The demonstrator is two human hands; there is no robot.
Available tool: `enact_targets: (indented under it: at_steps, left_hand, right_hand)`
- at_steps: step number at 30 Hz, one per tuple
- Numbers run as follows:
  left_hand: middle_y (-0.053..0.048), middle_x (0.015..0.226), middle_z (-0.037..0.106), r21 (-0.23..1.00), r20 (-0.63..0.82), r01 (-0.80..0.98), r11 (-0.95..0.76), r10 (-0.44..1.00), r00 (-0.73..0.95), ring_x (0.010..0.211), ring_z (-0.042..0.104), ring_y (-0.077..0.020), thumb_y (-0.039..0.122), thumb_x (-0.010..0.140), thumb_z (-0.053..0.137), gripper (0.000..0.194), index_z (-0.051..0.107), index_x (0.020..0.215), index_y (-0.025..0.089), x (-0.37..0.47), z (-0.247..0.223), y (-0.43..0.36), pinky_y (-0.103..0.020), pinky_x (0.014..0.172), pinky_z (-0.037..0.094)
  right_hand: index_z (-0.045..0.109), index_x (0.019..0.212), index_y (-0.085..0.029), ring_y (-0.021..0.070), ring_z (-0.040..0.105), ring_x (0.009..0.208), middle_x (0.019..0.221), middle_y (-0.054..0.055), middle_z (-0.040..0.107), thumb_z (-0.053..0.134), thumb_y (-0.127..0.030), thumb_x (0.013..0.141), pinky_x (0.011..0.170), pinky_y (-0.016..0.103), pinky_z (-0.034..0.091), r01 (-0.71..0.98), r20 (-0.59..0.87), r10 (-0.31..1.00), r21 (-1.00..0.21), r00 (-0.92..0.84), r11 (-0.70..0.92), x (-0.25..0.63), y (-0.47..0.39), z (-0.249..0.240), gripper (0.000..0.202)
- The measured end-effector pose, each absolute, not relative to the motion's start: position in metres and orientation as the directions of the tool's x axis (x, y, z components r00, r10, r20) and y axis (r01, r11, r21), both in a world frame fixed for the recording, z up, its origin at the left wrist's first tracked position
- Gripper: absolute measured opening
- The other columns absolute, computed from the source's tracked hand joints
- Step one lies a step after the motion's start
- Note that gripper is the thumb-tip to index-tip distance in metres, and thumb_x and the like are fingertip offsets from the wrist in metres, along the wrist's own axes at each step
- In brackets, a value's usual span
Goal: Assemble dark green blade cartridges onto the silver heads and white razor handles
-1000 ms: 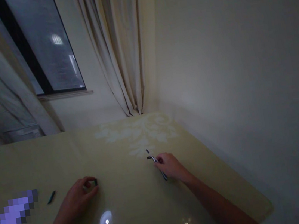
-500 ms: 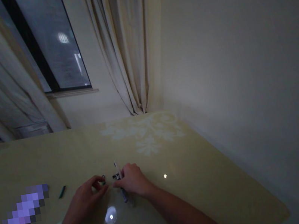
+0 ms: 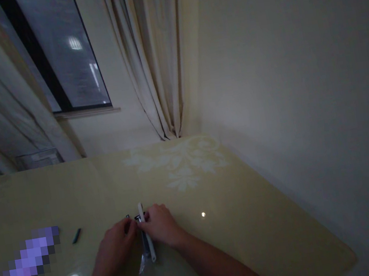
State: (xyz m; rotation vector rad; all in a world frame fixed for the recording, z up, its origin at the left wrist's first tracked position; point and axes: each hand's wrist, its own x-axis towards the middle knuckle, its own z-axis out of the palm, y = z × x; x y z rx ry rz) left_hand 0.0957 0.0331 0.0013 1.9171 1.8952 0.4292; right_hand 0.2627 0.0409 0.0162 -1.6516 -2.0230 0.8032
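My right hand (image 3: 163, 225) pinches a slim pale stick-like piece (image 3: 150, 246) between thumb and fingers. The piece stands nearly upright in view, its ends showing above and below the grip. Against it lies a narrow dark, silvery part (image 3: 146, 245), and a scrap of clear plastic (image 3: 142, 263) hangs at its lower end. My left hand (image 3: 117, 244) is closed beside it, fingertips almost touching the right thumb. A small dark piece (image 3: 127, 216) shows just past the left fingertips. Whether the left fingers also pinch the pale piece is hidden.
A short dark green piece (image 3: 76, 235) lies on the glossy yellowish table (image 3: 256, 238), left of my hands. Farther left is a long purple item (image 3: 30, 269), blurred into blocks. The wall (image 3: 307, 114) borders the table's right edge; a curtain (image 3: 162, 67) hangs behind.
My left hand has moved right, up to the right hand, and its fingers have closed in. The pale piece has turned and shows more of its length; clear plastic now shows below.
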Motion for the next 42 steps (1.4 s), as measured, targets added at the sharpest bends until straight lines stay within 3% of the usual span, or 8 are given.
enact_targets:
  at_steps: [3,9,16,23,28,33,37,42]
  left_hand:
    - [-0.014,0.101,0.085,0.480,-0.072,0.877,0.025,0.997,0.011,0.096,0.079,-0.0317,0.044,0.100,0.039,0.043,0.075,0.093,0.022,0.103,0.004,0.030,-0.034,0.076,0.049]
    - [-0.014,0.096,0.084,0.449,-0.126,0.889,0.091,0.991,-0.038,0.092,0.078,-0.0346,0.063,0.100,0.040,0.053,0.072,0.088,0.023,0.121,0.009,0.021,-0.036,0.072,0.049]
    - [-0.015,0.094,0.083,0.412,-0.164,0.904,0.117,0.985,-0.053,0.091,0.078,-0.0369,0.054,0.097,0.046,0.041,0.070,0.083,0.024,0.128,0.011,0.021,-0.039,0.073,0.049]
    - [-0.011,0.096,0.084,0.439,-0.112,0.896,0.067,0.994,-0.019,0.091,0.079,-0.0348,0.059,0.096,0.043,0.045,0.072,0.090,0.025,0.133,0.014,0.018,-0.038,0.074,0.050]
    - [-0.006,0.087,0.083,0.580,0.037,0.810,-0.088,0.996,0.081,0.079,0.078,-0.0287,0.061,0.094,0.047,0.045,0.074,0.089,0.025,0.142,0.016,0.015,-0.035,0.075,0.051]
    - [-0.003,0.073,0.077,0.668,0.182,0.716,-0.203,0.977,0.106,0.055,0.063,-0.0210,0.068,0.093,0.050,0.052,0.075,0.083,0.024,0.148,0.015,0.012,-0.030,0.060,0.046]
    - [0.001,0.057,0.063,0.707,0.226,0.635,-0.311,0.950,0.214,0.050,0.054,-0.0166,0.066,0.095,0.056,0.051,0.077,0.083,0.022,0.150,0.012,0.007,-0.025,0.052,0.038]
    - [-0.005,0.078,0.079,0.893,0.185,0.351,-0.282,0.941,0.285,0.068,0.070,-0.0198,0.062,0.094,0.067,0.044,0.082,0.095,0.021,0.162,0.012,-0.006,-0.026,0.063,0.054]
  right_hand:
    - [0.084,0.092,-0.020,0.0250,0.079,0.093,0.095,0.010,0.085,0.076,-0.030,0.094,0.073,0.027,0.047,0.747,-0.031,0.978,-0.650,-0.207,0.137,0.267,0.041,0.017,0.014]
    - [0.082,0.100,-0.019,0.0224,0.076,0.090,0.095,0.009,0.083,0.074,-0.023,0.093,0.075,0.027,0.045,0.788,-0.007,0.989,-0.606,-0.146,0.112,0.302,0.042,0.019,0.012]
    - [0.078,0.096,-0.016,0.0221,0.071,0.090,0.095,0.009,0.080,0.072,-0.012,0.090,0.076,0.028,0.040,0.865,0.002,0.999,-0.500,-0.041,0.037,0.385,0.041,0.022,0.010]
    - [0.078,0.092,-0.019,0.0215,0.070,0.090,0.096,0.007,0.081,0.075,-0.017,0.090,0.074,0.027,0.039,0.882,-0.018,1.000,-0.471,0.002,-0.010,0.401,0.031,0.014,0.004]
    - [0.079,0.095,-0.018,0.0237,0.071,0.091,0.098,0.009,0.081,0.076,-0.020,0.090,0.074,0.029,0.039,0.881,-0.026,1.000,-0.472,0.012,-0.023,0.396,0.027,0.009,0.007]
    - [0.079,0.094,-0.017,0.0240,0.071,0.089,0.094,0.009,0.081,0.076,-0.020,0.091,0.074,0.029,0.040,0.870,-0.015,1.000,-0.493,0.012,-0.018,0.393,0.024,0.004,0.005]
    - [0.078,0.089,-0.016,0.0234,0.070,0.084,0.089,0.009,0.080,0.080,-0.023,0.090,0.071,0.029,0.040,0.841,0.004,1.000,-0.541,-0.009,0.010,0.391,0.022,0.006,0.007]
    - [0.076,0.098,-0.017,0.0164,0.068,0.081,0.092,0.005,0.078,0.071,-0.024,0.099,0.072,0.025,0.042,0.753,0.097,0.986,-0.637,-0.136,0.167,0.396,0.009,0.036,0.009]
